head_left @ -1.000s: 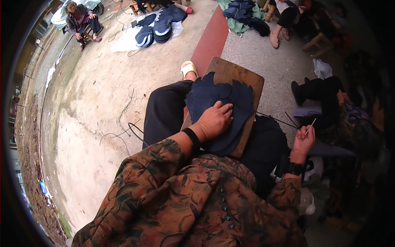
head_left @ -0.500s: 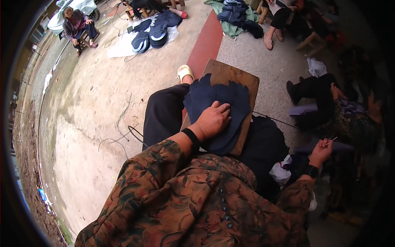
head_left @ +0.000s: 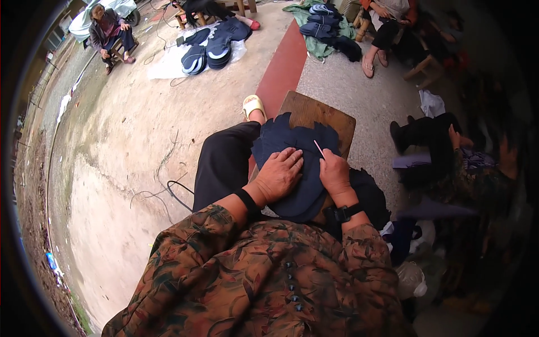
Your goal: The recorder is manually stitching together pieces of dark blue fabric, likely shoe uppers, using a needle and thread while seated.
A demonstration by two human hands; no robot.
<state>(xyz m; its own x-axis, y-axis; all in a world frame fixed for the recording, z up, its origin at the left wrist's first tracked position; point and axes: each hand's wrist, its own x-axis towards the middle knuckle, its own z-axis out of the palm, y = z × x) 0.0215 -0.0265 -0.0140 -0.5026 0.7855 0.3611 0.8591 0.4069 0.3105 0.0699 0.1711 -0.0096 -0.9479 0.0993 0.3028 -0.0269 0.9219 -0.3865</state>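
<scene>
Cloth (head_left: 310,181) is lying on a board (head_left: 319,112), apparently for firm backing; the left hand (head_left: 279,173) is resting on the cloth, fingers slightly spread, seemingly steadying it, while the right hand (head_left: 335,173) is pinching a stick (head_left: 319,148).

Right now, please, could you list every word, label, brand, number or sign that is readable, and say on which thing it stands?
No text can be read here.
Dark cloth pieces and wooden board: no writing visible.
Black watch-like band below the right hand: too small and dark to read.
Blue-and-white scrap at far left: too small to tell if it carries print.
</scene>
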